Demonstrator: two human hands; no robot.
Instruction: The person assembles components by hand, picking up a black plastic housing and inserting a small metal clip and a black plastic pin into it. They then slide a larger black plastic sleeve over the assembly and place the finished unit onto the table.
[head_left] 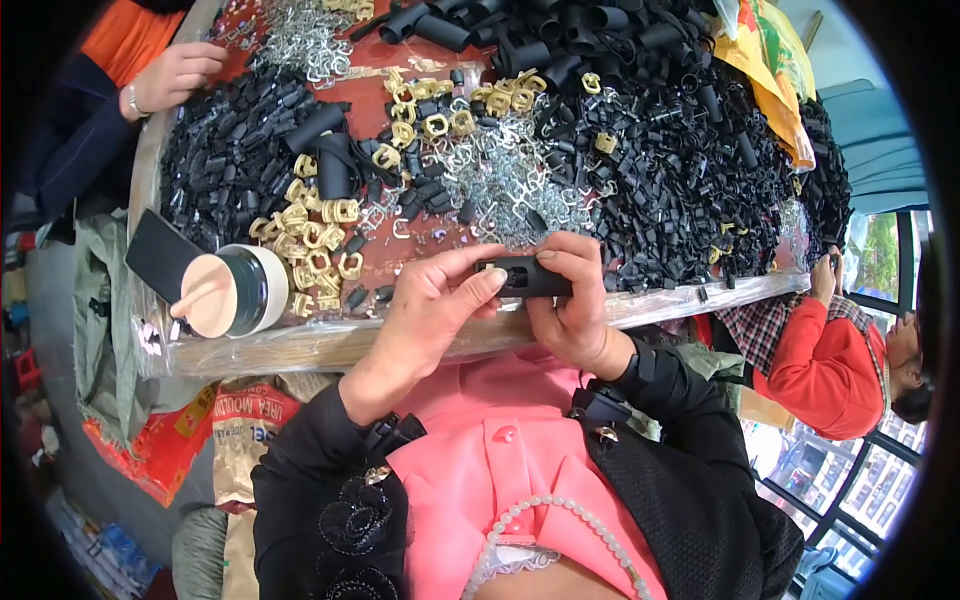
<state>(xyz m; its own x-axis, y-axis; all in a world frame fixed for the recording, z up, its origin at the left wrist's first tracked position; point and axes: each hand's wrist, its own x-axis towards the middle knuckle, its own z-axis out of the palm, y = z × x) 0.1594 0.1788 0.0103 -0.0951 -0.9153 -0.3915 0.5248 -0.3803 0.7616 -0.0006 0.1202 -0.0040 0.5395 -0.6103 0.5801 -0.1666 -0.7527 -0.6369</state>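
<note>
Both my hands hold a black plastic tube-shaped casing (535, 280) over the near edge of the table. It lies sideways and has a cut-out on its upper side. My left hand (425, 310) grips the left end, its thumb pressed near the cut-out. A small pale bit shows by that thumb, too small to name. My right hand (572, 300) is closed round the right end, fingers bent over the top. Just beyond the hands lie a heap of silvery bent metal pieces (500, 180) and several gold-coloured ring-like parts (310, 235).
Small black parts (680, 200) cover the right side; another black heap (230, 150) lies left. Black tubes (440, 32) lie at the back. A lidded jar (265, 290) and a dark phone (170, 257) stand near left, by the wooden edge (250, 350). A co-worker's hand (180, 78) rests far left; another person (825, 360) sits right.
</note>
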